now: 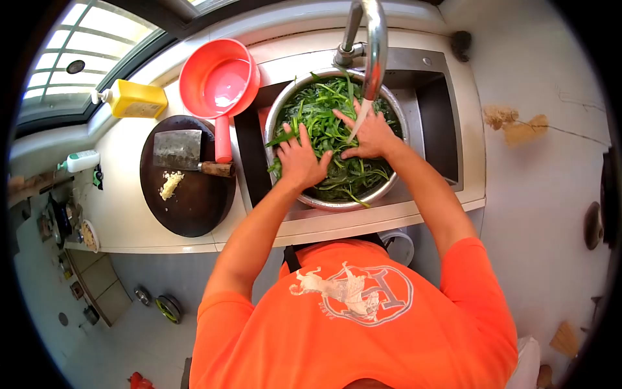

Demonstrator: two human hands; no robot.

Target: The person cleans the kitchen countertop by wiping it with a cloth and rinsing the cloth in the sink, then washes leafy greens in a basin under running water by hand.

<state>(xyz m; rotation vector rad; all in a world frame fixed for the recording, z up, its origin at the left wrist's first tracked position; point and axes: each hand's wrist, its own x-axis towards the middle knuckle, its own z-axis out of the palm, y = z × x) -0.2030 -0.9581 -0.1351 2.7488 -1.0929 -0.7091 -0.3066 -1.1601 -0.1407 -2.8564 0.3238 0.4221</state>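
Note:
A round metal basin (400, 117) stands in the sink, filled with water and leafy greens (324, 107). My left hand (300, 159) lies on the greens at the basin's left side, fingers spread. On the right side my right hand (370, 133) rests on the greens, its fingers apart and pointing up and left. Water runs from the curved faucet (376, 55) down by my right hand. Neither hand is closed round anything.
Left of the sink, a round dark board (194, 207) holds a cleaver (178, 149) and chopped pale bits (170, 186). A red dipper (223, 78) lies above it, near a yellow bottle (137, 99). A white-green bottle (81, 161) is further left.

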